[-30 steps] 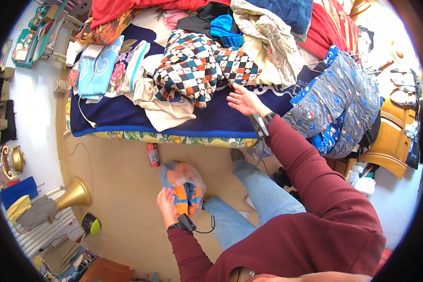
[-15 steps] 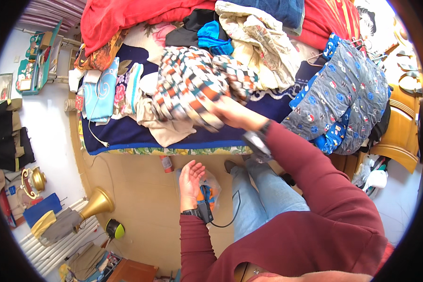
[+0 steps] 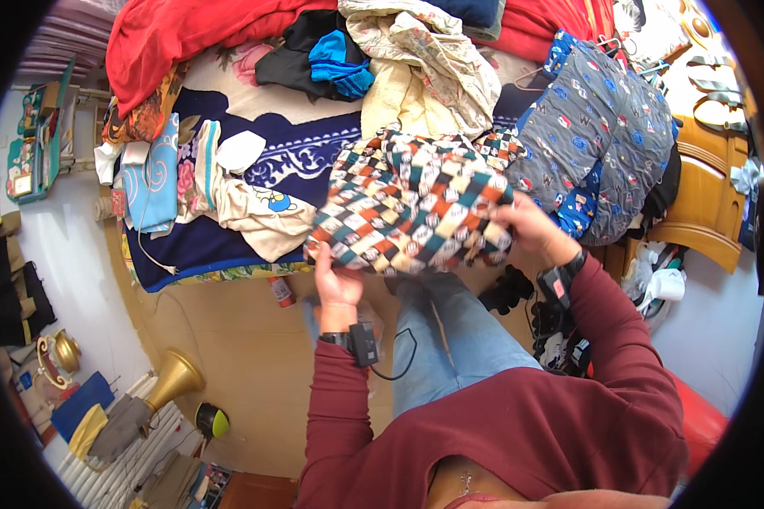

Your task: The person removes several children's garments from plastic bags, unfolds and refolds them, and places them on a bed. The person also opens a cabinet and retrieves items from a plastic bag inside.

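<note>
A garment in a checked pattern of orange, green, black and cream (image 3: 424, 212) is stretched between my hands at the bed's near edge; its exact kind is hard to tell from the folds. My left hand (image 3: 338, 284) grips its lower left corner, thumb on top. At its right edge, my right hand (image 3: 533, 227) has its fingers closed on the cloth. The far part of the garment rests on the bed. To its left lies a cream garment with a blue cartoon print (image 3: 267, 216), next to a small white cloth (image 3: 241, 152).
A dark blue blanket (image 3: 204, 254) covers the bed's near side. Beyond lie a cream floral garment (image 3: 424, 68), a black and blue bundle (image 3: 339, 68) and red bedding (image 3: 195, 42). Grey quilted clothing (image 3: 603, 136) hangs at the right, beside a wooden chair (image 3: 705, 204). A red can (image 3: 281, 291) stands on the floor.
The checked garment has come nearer and to the right, off the cream cartoon-print garment. My left hand, open and empty before, has risen and taken hold of its corner. My right hand has shifted right.
</note>
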{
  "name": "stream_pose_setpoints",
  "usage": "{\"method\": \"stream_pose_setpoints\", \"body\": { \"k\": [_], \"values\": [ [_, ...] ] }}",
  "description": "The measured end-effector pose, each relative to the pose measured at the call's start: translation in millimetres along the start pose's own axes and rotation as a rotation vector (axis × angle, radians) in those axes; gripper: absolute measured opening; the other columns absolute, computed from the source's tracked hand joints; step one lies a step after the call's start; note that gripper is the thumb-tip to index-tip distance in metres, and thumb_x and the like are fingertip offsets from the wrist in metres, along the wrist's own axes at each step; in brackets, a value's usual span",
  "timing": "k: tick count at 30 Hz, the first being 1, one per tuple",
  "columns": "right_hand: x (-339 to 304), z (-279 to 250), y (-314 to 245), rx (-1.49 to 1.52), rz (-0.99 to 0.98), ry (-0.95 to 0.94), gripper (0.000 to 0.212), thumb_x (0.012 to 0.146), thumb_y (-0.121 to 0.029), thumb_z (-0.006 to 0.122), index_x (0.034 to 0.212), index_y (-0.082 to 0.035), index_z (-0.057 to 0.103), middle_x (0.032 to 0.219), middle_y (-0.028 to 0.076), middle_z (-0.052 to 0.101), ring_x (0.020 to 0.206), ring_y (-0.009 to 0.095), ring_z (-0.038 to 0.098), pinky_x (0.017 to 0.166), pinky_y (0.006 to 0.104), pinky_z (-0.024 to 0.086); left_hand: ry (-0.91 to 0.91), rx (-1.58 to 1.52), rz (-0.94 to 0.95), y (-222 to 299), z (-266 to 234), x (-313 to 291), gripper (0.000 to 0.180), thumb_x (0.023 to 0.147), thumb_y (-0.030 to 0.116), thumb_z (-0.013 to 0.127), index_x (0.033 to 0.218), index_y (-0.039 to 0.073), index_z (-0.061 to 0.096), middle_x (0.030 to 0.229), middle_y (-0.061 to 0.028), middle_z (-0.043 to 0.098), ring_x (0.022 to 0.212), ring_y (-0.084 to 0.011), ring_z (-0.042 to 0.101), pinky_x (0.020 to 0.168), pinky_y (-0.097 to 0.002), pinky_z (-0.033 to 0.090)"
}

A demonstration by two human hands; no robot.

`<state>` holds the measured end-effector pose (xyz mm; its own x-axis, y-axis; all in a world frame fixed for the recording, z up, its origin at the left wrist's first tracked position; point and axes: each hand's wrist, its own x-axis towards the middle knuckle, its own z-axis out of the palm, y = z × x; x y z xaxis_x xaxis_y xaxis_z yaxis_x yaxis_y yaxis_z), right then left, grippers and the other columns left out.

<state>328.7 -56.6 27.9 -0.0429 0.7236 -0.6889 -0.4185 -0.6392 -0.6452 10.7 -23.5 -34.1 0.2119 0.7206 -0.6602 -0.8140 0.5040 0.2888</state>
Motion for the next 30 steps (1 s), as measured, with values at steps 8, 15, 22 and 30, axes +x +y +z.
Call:
{"method": "stream_pose_setpoints", "body": {
  "k": [8,15,22,30],
  "values": [
    [-16,30,-144,-0.122,-0.655,-0.157,0.023,0.079,-0.004,0.055,0.102,-0.002,0.059,0.080,-0.001,0.059,0.064,0.004,0.047,0.060,0.0178,0.039,-0.459,0.077,0.396,101,137,-23,0.047,0.084,0.031,0.052,0.124,0.007,0.045,0.123,-0.0093,0.050,0.114,-0.0249,0.046,0.098,-0.0447,0.032],
    [-24,-9,-98,-0.303,-0.404,-0.262,0.033,0.073,0.003,0.052,0.106,0.000,0.056,0.094,0.005,0.062,0.082,0.012,0.057,0.071,0.0248,0.047,-0.260,0.160,0.216,70,53,-26,0.044,0.083,0.028,0.054,0.120,0.008,0.044,0.117,-0.0097,0.052,0.106,-0.0292,0.049,0.085,-0.0463,0.041],
    [23,-58,1,-0.535,0.003,0.195,0.030,0.079,-0.013,0.055,0.107,-0.002,0.054,0.084,0.003,0.059,0.066,0.009,0.057,0.055,0.0221,0.046,0.436,0.623,-0.140,33,-87,7,0.035,0.081,0.026,0.058,0.109,0.008,0.046,0.094,-0.0076,0.055,0.081,-0.0223,0.056,0.064,-0.0339,0.047],
    [131,-22,-31,-0.846,-0.713,0.313,0.047,0.075,-0.015,0.061,0.117,0.000,0.046,0.103,0.014,0.057,0.090,0.021,0.057,0.079,0.0300,0.045,0.230,1.159,0.367,64,-18,114,0.049,0.080,0.015,0.059,0.122,0.000,0.038,0.115,-0.0151,0.049,0.097,-0.0191,0.051,0.081,-0.0290,0.041]
  ]
}}
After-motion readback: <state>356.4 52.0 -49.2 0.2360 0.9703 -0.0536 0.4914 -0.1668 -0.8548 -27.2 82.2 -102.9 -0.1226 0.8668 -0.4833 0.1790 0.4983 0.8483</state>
